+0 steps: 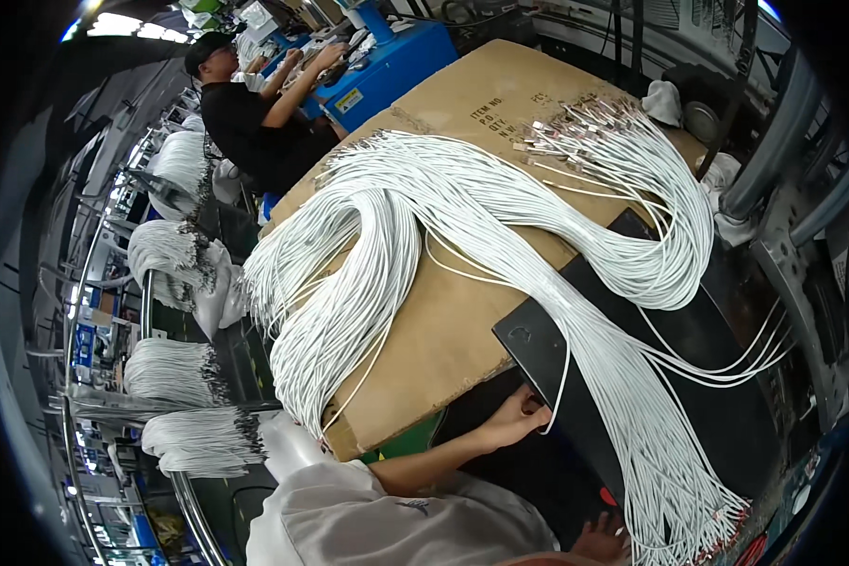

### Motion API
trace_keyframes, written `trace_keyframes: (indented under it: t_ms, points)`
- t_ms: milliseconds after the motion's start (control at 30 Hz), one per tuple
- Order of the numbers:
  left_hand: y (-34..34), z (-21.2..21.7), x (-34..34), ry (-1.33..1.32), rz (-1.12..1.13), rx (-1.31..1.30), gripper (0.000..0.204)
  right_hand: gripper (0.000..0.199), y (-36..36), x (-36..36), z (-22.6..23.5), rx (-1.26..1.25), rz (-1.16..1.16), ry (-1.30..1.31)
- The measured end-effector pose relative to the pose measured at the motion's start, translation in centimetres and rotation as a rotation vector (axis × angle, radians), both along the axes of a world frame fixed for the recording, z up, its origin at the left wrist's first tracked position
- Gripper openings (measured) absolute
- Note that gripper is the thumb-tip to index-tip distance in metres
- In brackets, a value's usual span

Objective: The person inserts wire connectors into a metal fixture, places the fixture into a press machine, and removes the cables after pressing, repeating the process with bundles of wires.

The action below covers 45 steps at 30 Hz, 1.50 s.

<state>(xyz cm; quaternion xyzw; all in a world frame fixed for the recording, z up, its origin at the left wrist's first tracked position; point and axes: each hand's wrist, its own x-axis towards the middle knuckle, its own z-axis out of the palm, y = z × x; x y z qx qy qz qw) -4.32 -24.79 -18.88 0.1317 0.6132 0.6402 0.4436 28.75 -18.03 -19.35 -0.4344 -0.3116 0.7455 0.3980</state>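
A thick bundle of white cables (538, 283) runs from the cardboard down across a black panel (613, 321) towards the lower right, where its ends fan out. My left hand (517, 419) is at the panel's near left edge, fingers curled; one loose white cable (563, 377) loops down to its fingertips and appears pinched there. Low in the picture, my right hand (601, 541) is beside the fanned ends, fingers somewhat apart, with nothing visible in it. Part of that hand is cut off by the lower edge. Another cable bundle (349, 321) curves down at the left.
Cardboard (462, 311) covers the work surface. More cable ends (585, 132) lie at the far right, beside metal tubing (774, 132). White cable bundles (174, 368) hang on a rack at left. A person (255, 113) works by a blue machine (396, 75) at the back.
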Motion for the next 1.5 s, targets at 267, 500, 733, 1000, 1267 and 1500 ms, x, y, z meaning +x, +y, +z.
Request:
trace_keyframes:
  t_ms: [267, 500, 733, 1000, 1267, 1500]
  points:
    - [-2.0, 7.5, -2.0, 0.351, -0.125, -0.211, 0.032, 0.084, 1.0, -3.9, 3.8, -0.385, 0.197, 0.295]
    - [-26.7, 3.1, 6.4, 0.467, 0.347, -0.876, 0.023, 0.04, 0.4, -12.3, 5.3, 0.109, 1.287, -0.168]
    - [-34.7, -2.1, 14.3, -0.081, -0.067, -0.951, 0.047, 0.018, -13.7, -28.3, 5.7, 1.245, 1.928, -0.011]
    - [-37.0, -6.2, 12.4, 0.161, -0.534, -0.519, 0.051, 0.038, -21.3, -28.7, -0.7, 1.109, 2.76, 0.111]
    - [-34.7, -5.2, 8.3, 0.211, -0.714, -0.777, 0.042, 0.043, -21.0, -29.0, -4.2, 0.951, 2.69, 0.053]
    - [-25.5, 7.9, 1.3, 0.553, -0.863, -1.027, 0.038, 0.026, -14.6, -28.9, -1.4, 0.459, 1.997, 0.129]
